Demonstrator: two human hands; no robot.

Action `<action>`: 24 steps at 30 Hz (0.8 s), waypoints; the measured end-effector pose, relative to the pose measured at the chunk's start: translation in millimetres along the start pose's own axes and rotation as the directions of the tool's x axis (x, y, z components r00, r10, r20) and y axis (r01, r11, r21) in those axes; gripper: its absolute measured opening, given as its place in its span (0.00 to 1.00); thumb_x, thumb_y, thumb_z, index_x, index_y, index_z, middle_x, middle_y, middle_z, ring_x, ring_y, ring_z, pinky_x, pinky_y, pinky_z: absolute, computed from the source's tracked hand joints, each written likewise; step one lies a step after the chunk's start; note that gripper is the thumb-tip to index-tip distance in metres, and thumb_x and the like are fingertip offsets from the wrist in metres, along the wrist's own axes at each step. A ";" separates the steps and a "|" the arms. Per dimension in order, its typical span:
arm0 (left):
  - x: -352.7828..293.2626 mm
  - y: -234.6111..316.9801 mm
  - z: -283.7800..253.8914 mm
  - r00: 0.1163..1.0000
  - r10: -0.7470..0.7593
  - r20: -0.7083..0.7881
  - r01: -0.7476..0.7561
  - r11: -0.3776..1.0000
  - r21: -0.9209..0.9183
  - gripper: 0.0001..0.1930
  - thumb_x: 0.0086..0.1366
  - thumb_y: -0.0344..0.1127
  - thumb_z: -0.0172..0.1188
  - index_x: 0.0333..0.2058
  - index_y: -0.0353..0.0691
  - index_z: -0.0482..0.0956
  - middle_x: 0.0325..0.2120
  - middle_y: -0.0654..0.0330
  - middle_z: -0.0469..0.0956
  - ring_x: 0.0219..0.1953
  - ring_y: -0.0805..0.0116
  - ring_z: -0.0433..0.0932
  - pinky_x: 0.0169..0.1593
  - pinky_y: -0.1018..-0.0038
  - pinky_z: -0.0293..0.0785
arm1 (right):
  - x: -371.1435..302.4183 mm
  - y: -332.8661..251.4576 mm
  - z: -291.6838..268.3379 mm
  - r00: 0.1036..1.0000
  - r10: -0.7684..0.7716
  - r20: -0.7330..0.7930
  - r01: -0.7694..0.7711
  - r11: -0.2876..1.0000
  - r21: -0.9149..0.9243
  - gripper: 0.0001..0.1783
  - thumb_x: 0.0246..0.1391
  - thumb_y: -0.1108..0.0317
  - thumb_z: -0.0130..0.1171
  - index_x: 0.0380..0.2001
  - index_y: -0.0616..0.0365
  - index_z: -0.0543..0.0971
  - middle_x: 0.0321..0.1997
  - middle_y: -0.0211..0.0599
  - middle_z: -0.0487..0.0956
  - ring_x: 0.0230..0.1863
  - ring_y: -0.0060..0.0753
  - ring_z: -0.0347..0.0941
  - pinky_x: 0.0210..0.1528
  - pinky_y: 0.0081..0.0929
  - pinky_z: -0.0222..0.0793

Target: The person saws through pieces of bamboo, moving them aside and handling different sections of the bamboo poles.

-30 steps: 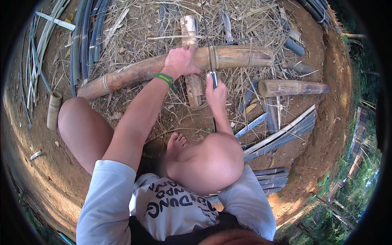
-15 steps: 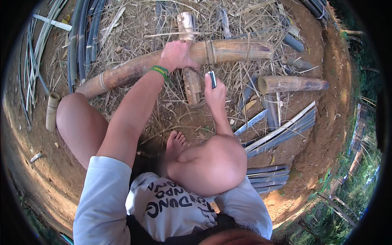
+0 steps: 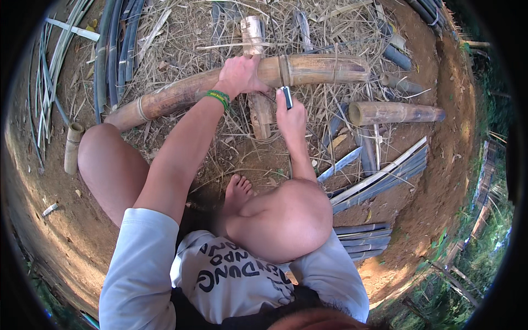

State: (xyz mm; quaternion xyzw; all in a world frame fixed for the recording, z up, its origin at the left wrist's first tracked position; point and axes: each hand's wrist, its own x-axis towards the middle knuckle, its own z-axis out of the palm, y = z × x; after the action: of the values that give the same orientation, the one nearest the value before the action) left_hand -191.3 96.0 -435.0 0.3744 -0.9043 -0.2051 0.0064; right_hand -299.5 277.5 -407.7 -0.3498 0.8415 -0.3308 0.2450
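Note:
A thick, curved bamboo pole [image 3: 181, 93] lies crosswise in front of me, resting over a short split log [image 3: 258, 118]. My left hand [image 3: 240, 76] presses on the pole where it crosses the log, thumb stretched along the near side; its other fingertips are hidden behind the pole. In my right hand [image 3: 291, 116] is the black-and-white handle of a hand saw [image 3: 286, 98], held just on the near side of the pole. The saw's thin blade appears nearly edge-on and runs away from me across the pole, beside a bamboo joint.
A shorter bamboo tube [image 3: 396, 113] lies to the right, with a flat metal blade [image 3: 340, 164] and bundled dark bamboo strips [image 3: 385, 179] nearer me. Long strips [image 3: 102, 60] lie at the far left. A small bamboo piece [image 3: 72, 148] stands by my left knee. Dry straw covers the ground ahead.
My right hand has moved slightly away from me, bringing the saw handle closer to the pole. My left hand keeps its place on the pole.

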 end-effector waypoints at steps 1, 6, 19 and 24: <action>0.3 -2.3 -1.0 1.000 0.003 0.000 -0.003 1.000 0.001 0.49 0.41 0.69 0.75 0.54 0.36 0.77 0.45 0.47 0.83 0.46 0.49 0.86 0.50 0.59 0.84 | 0.6 -5.1 -1.0 1.000 -0.005 0.002 0.005 1.000 0.012 0.33 0.67 0.44 0.56 0.29 0.70 0.83 0.27 0.67 0.81 0.36 0.72 0.81 0.39 0.58 0.73; -8.9 6.6 -4.2 0.997 -0.012 -0.073 0.010 1.000 -0.026 0.47 0.41 0.67 0.76 0.51 0.37 0.76 0.47 0.49 0.82 0.46 0.50 0.86 0.51 0.59 0.83 | -103.4 86.7 -26.7 0.995 0.102 0.018 -0.102 0.995 0.005 0.30 0.62 0.45 0.64 0.31 0.69 0.83 0.27 0.63 0.81 0.34 0.67 0.82 0.40 0.54 0.75; -18.5 7.9 13.9 0.989 -0.029 -0.147 0.025 0.999 -0.029 0.47 0.42 0.62 0.77 0.55 0.38 0.73 0.51 0.51 0.80 0.52 0.52 0.83 0.59 0.57 0.78 | -100.3 106.7 -14.6 0.978 0.197 0.060 -0.202 0.975 0.092 0.34 0.66 0.41 0.57 0.32 0.70 0.83 0.27 0.67 0.81 0.36 0.73 0.80 0.40 0.57 0.74; -13.1 16.8 8.2 0.993 -0.027 -0.114 0.021 0.998 -0.061 0.50 0.39 0.60 0.80 0.58 0.38 0.73 0.49 0.52 0.80 0.51 0.50 0.83 0.56 0.58 0.79 | 9.4 12.9 8.0 1.000 -0.002 -0.021 0.001 0.999 -0.047 0.33 0.66 0.44 0.57 0.34 0.71 0.83 0.28 0.69 0.80 0.36 0.75 0.79 0.41 0.57 0.73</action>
State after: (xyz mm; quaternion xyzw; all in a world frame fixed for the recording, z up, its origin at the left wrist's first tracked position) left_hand -194.5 118.6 -434.4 0.3961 -0.8913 -0.2100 0.0670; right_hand -305.8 274.3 -424.1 -0.3527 0.8513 -0.3147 0.2275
